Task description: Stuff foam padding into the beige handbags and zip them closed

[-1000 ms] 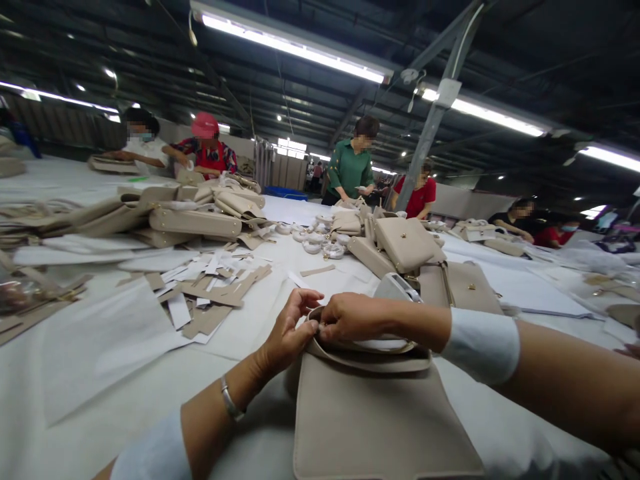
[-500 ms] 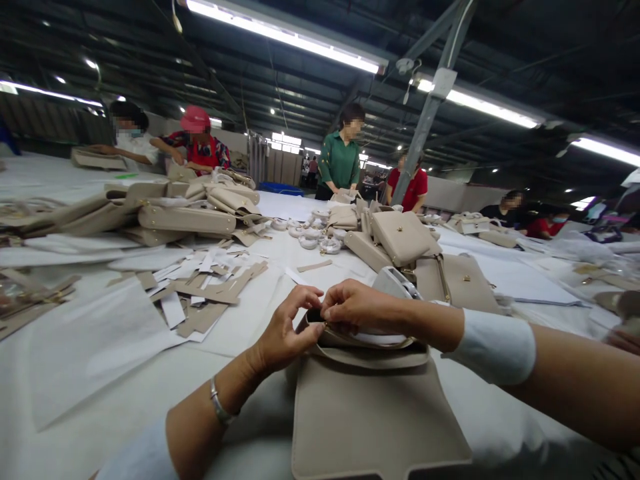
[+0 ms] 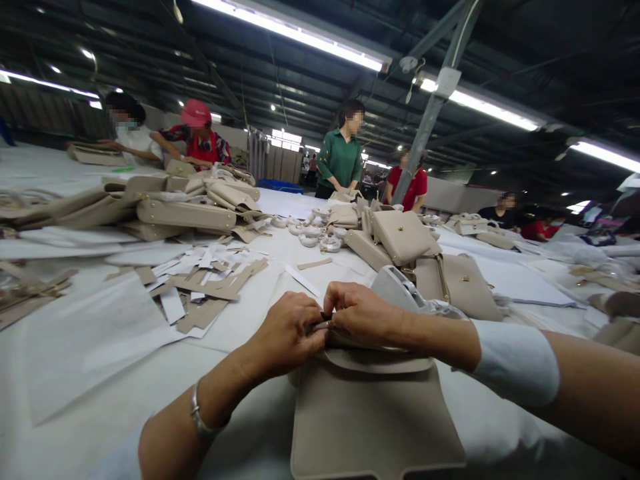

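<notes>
A beige leather handbag lies flat on the white table in front of me, its flap toward me. At the bag's far left corner my left hand is closed in a pinch on a small metal fitting. My right hand meets it from the right, fingers curled and pressed on the same fitting and the bag's top edge. A silver bracelet sits on my left wrist; a white sleeve covers my right forearm.
Cut beige and white strips lie scattered to the left. Stacks of beige bags and another pile stand beyond. White tape rolls sit mid-table. A grey tool lies behind my right hand. Several people work at the far side.
My left hand's fingers, earlier spread above the bag's corner, have closed into a pinch against my right hand. Both hands have dropped slightly toward the bag's edge.
</notes>
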Demonstrator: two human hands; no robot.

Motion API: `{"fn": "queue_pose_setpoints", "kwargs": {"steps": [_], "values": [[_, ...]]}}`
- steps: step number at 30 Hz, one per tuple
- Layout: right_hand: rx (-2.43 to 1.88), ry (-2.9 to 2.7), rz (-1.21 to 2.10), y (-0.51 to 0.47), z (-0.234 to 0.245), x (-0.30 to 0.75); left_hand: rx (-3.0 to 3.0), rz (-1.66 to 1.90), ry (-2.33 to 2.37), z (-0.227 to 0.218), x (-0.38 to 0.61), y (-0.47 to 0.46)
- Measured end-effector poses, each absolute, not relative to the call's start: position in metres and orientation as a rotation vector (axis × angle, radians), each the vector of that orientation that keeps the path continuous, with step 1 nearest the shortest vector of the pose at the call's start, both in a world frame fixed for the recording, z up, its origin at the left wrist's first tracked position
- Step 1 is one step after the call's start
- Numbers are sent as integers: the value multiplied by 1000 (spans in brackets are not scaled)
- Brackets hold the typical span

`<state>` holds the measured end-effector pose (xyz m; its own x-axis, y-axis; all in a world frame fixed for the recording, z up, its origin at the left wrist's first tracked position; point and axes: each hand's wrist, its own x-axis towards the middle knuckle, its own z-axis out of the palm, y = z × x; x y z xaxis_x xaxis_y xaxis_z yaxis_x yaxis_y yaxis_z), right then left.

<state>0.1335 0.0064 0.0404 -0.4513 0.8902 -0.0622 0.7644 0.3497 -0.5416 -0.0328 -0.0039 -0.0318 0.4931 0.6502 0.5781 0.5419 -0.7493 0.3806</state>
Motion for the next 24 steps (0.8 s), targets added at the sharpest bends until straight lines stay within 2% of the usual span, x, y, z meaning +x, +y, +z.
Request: {"fn": "queue_pose_setpoints", "kwargs": {"steps": [11,17,24], "values": [[-1650,-2241,819,-14,39,190,2661,986,1157,-26,-38,-6],[-1736,-1982,1068,-19,41,239,2619,1014,1199,-29,-39,-5],[-1839,-1974,1127,-13,42,274,2577,1055,1223,-38,-36,-1]]}}
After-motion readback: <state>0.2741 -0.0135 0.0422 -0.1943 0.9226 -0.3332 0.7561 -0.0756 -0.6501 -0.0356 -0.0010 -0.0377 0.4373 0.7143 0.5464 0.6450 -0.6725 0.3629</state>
